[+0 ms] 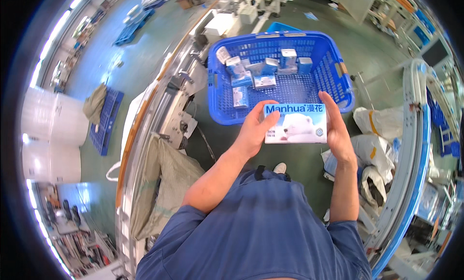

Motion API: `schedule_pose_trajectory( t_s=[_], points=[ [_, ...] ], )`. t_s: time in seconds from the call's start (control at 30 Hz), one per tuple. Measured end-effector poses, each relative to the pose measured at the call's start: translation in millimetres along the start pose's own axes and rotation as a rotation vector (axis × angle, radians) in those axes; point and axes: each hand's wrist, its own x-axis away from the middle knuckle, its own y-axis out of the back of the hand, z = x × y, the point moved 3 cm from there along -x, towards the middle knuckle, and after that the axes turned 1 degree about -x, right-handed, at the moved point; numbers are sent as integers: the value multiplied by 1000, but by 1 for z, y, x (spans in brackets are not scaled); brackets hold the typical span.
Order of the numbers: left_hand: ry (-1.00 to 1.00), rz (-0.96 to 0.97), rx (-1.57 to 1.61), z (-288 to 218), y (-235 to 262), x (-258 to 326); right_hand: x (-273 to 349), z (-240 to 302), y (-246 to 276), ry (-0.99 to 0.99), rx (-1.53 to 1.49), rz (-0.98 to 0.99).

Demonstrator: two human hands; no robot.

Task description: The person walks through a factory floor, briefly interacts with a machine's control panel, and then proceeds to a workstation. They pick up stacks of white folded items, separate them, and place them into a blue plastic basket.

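My left hand (256, 129) grips the left end of a tissue pack (303, 135), its thumb laid over the front. The pack is a light blue and white block with a white bear pictured on it, held level in front of my body. Along the pack's right end is my right hand (338, 132), its fingers stretched out; it seems to touch that side. Just beyond the pack stands a blue plastic basket (280, 37) with slotted walls. Several similar packs lie loosely inside it, such as a tissue pack (264, 81) near the middle, mostly toward the back and left.
A metal machine frame (176, 111) runs along my left, with a greenish woven sack (166, 183) against it. On the right are white sacks (374, 157) and a blue-edged rail (415, 169). Farther left, a blue pallet (107, 120) lies near large white rolls (53, 135).
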Motion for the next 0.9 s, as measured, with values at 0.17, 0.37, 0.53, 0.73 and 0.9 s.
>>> schedule_pose_trajectory(
  t_s=[0.17, 0.37, 0.53, 0.73, 0.9],
  points=[
    [-93, -191, 117, -4, 43, 36, -23, -41, -58, -160, -3, -8],
    [-138, -418, 225, -10, 103, 76, -37, -52, -139, -110, 261, 183],
    [-198, -559, 220, -14, 180, 123, -55, -56, -195, -43, 198, 247],
    [-423, -624, -222, -71, 216, 186, -67, -94, -276, -51, 310, 336],
    [-358, -716, -333, -18, 229, 177, -58, -133, -302, -258, 70, 256]
  ],
)
